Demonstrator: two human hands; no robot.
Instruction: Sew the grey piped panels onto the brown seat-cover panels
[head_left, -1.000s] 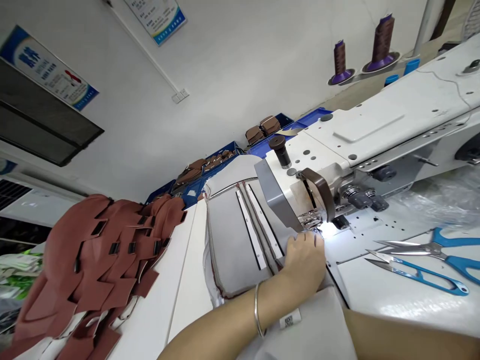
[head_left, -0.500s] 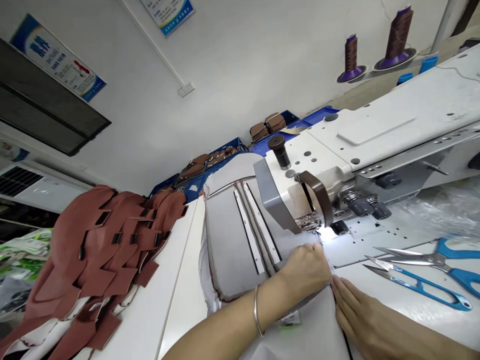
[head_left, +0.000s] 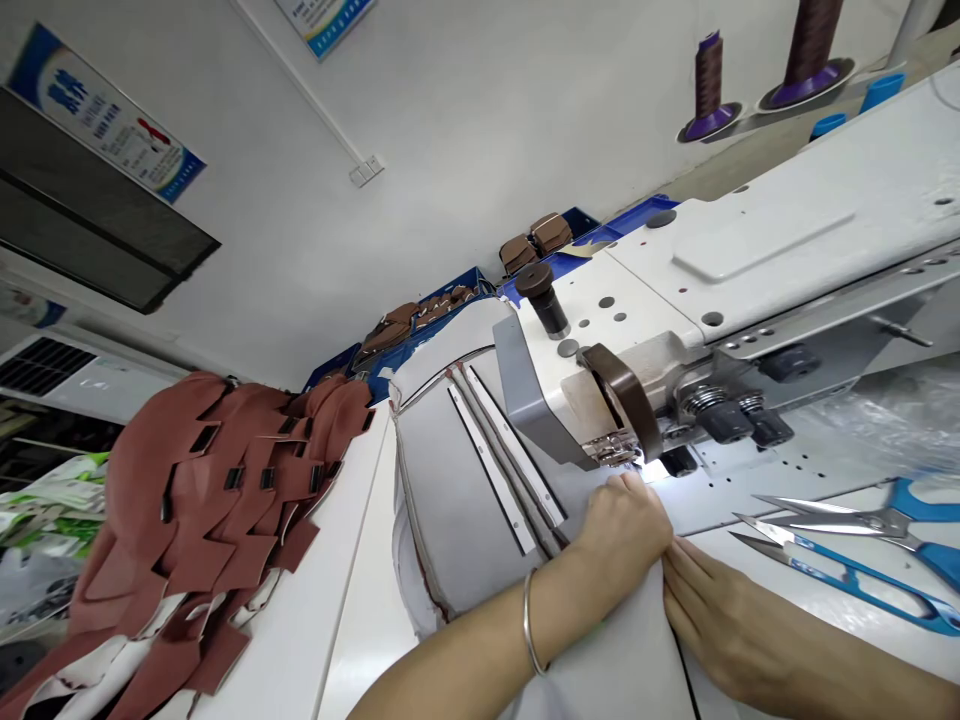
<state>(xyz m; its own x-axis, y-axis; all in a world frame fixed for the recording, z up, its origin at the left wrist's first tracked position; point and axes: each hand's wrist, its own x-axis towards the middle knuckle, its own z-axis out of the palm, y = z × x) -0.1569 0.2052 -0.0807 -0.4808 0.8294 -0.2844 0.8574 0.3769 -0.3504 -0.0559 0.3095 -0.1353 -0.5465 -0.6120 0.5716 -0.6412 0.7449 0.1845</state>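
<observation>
A grey padded panel (head_left: 457,490) with white strips and a dark seam lies under the head of a white industrial sewing machine (head_left: 720,290). My left hand (head_left: 626,530), a metal bangle on its wrist, presses down on the panel just in front of the lit needle area (head_left: 649,468), fingers curled over the fabric. My right hand (head_left: 709,610) lies flat on the panel's near right edge, fingers together and stretched towards the left hand.
A pile of reddish-brown cut pieces (head_left: 202,500) sits at the left of the table. Blue-handled scissors (head_left: 892,515) and thread snips (head_left: 840,575) lie at the right. Blue bins (head_left: 450,300) with brown parts line the wall. Two thread cones (head_left: 757,60) stand behind.
My right hand has come into view and settled on the panel's near edge beside the left hand. The left hand stays by the needle. The view has shifted slightly.
</observation>
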